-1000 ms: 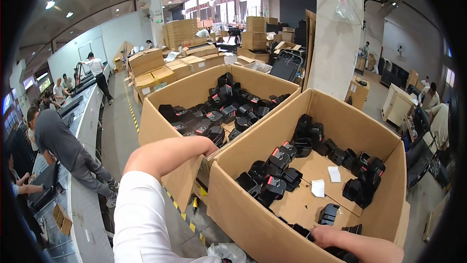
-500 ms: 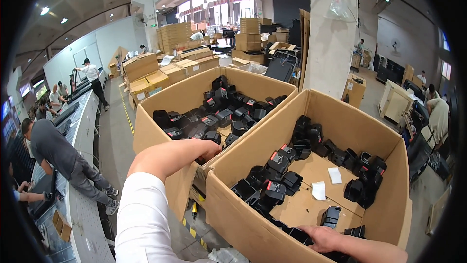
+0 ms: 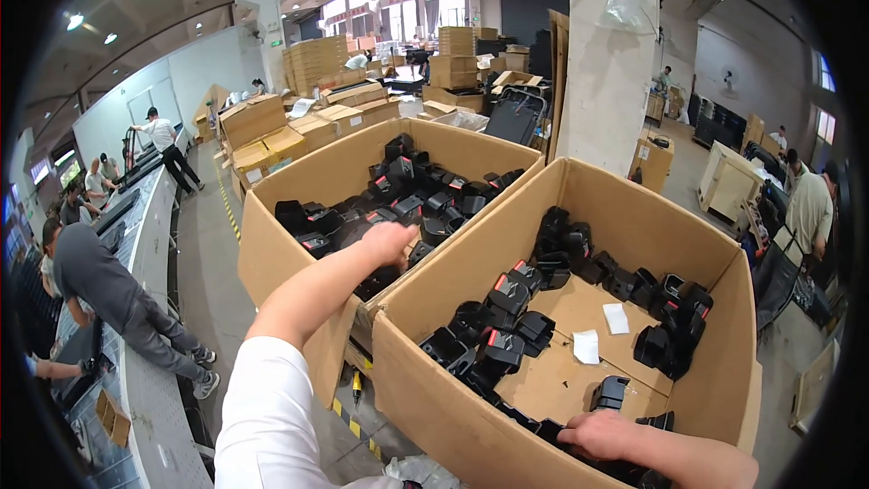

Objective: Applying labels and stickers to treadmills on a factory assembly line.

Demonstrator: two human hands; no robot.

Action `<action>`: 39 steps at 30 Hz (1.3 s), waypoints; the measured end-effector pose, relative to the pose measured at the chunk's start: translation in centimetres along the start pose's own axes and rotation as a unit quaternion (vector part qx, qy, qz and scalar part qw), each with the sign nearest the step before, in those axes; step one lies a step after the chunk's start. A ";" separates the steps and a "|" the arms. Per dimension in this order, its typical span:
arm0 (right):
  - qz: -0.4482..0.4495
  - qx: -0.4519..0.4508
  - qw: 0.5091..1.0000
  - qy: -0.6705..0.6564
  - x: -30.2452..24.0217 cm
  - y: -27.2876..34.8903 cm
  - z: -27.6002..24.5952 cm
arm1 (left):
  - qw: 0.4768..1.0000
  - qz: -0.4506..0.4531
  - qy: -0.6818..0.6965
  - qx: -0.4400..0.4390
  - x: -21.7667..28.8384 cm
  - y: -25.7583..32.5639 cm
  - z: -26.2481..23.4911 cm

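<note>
Two large open cardboard boxes stand side by side in front of me, each holding many black moulded plastic parts, some with red labels. My left hand (image 3: 391,241) is inside the left box (image 3: 493,147), over the parts near its right wall. Its fingers curl down, and whatever they hold is hidden under them. Low in the right box (image 3: 652,208), by the near wall, my right hand (image 3: 601,436) has its fingers bent around the edge of a black plastic part (image 3: 549,431). Another black part (image 3: 610,393) lies just beyond that hand.
Two white paper pieces (image 3: 586,347) lie on the right box's floor. A pillar (image 3: 608,73) rises behind the boxes. On the left, a person in grey (image 3: 109,272) bends over a long conveyor line (image 3: 154,308). Stacked cartons (image 3: 312,132) stand farther back.
My left hand has risen and moved farther over the parts in the left box. My right hand stays by the near wall, its fingers more bent. The whole view has shifted slightly.
</note>
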State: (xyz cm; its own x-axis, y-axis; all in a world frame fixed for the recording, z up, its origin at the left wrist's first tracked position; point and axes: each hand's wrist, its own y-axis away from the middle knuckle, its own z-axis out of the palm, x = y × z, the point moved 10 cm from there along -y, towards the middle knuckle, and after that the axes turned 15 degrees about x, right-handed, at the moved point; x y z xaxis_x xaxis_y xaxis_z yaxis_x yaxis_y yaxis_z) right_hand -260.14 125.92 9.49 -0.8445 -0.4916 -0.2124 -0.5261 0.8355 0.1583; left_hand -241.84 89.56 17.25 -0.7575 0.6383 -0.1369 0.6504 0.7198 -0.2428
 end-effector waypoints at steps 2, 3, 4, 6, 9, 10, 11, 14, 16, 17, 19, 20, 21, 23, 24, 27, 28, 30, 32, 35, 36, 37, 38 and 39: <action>-0.022 -0.009 0.999 0.043 -0.2 0.0 0.0 | 0.989 -0.018 0.080 0.125 -0.7 -0.6 -3.0; -0.004 -0.023 0.999 0.045 0.2 0.0 -0.3 | 0.973 -0.070 0.153 0.155 -1.8 -0.6 -3.7; 0.014 -0.038 0.998 0.045 1.0 0.0 -0.7 | 0.953 -0.088 0.186 0.222 -2.1 -0.4 -5.4; 0.028 0.036 0.996 0.074 1.0 0.1 -4.9 | 0.896 -0.122 0.242 0.353 -3.1 2.3 -10.0; 0.095 0.171 0.979 0.060 1.7 0.2 -11.3 | 0.765 -0.186 0.400 0.469 -3.6 6.5 -14.8; 0.111 0.226 0.965 0.069 1.7 0.3 -13.2 | 0.730 -0.162 0.448 0.490 -3.4 8.1 -16.5; 0.140 0.242 0.953 0.114 1.9 0.5 -14.1 | 0.692 -0.134 0.498 0.504 -2.6 9.5 -18.3; 0.178 0.198 0.939 0.217 3.7 0.9 -12.8 | 0.674 -0.113 0.527 0.505 0.0 15.5 -22.5; 0.199 0.210 0.948 0.134 4.1 1.2 -13.5 | 0.673 -0.116 0.522 0.510 0.8 20.5 -23.9; 0.220 0.186 0.955 0.077 4.5 1.4 -13.6 | 0.689 -0.113 0.495 0.517 1.3 23.1 -24.3; 0.204 0.158 0.965 0.054 3.9 1.5 -13.9 | 0.702 -0.126 0.478 0.512 2.5 27.6 -24.6; 0.191 0.166 0.956 0.150 3.2 1.5 -14.5 | 0.714 -0.141 0.466 0.503 3.1 29.9 -24.9; 0.199 0.188 0.923 0.270 3.6 1.7 -15.2 | 0.726 -0.156 0.454 0.493 3.4 32.0 -24.9; 0.229 0.301 0.863 0.335 2.0 3.7 -19.5 | 0.742 -0.161 0.434 0.484 4.2 35.2 -24.7; 0.208 0.343 0.859 0.319 0.5 3.2 -21.3 | 0.756 -0.191 0.413 0.470 4.3 37.1 -24.1; 0.066 0.493 0.863 0.095 -10.1 2.3 -26.7 | 0.809 -0.197 0.339 0.438 5.9 42.7 -24.1; 0.027 0.492 0.870 0.028 -14.2 1.1 -27.0 | 0.824 -0.197 0.311 0.430 6.5 45.0 -24.1; -0.099 0.457 0.883 -0.025 -21.8 -2.0 -24.8 | 0.853 -0.225 0.278 0.380 7.3 49.5 -23.3; -0.208 0.370 0.906 -0.012 -30.4 -5.2 -19.8 | 0.864 -0.275 0.271 0.324 7.6 54.4 -21.9; -0.411 0.287 0.864 0.048 -44.8 -7.4 -11.0 | 0.829 -0.355 0.319 0.291 8.3 63.2 -19.9; -0.449 0.268 0.851 0.049 -48.4 -7.7 -8.3 | 0.829 -0.357 0.320 0.286 8.6 65.5 -19.3; -0.483 0.260 0.836 0.017 -51.6 -7.7 -6.5 | 0.826 -0.370 0.316 0.286 8.8 67.7 -18.6; -0.503 0.268 0.821 -0.019 -54.5 -7.5 -5.5 | 0.827 -0.361 0.292 0.318 9.1 69.8 -18.1; -0.523 0.250 0.812 -0.072 -57.4 -7.7 -3.8 | 0.824 -0.370 0.257 0.343 9.5 72.8 -17.4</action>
State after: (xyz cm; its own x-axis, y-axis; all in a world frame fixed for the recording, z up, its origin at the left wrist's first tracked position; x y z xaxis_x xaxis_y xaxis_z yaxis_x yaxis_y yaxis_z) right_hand -207.98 146.78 24.16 0.0774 -0.9926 -0.0935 -0.8111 -0.0082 -0.5848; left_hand -200.73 152.74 14.98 -0.6935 0.2516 0.6751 -0.2978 0.7531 -0.5866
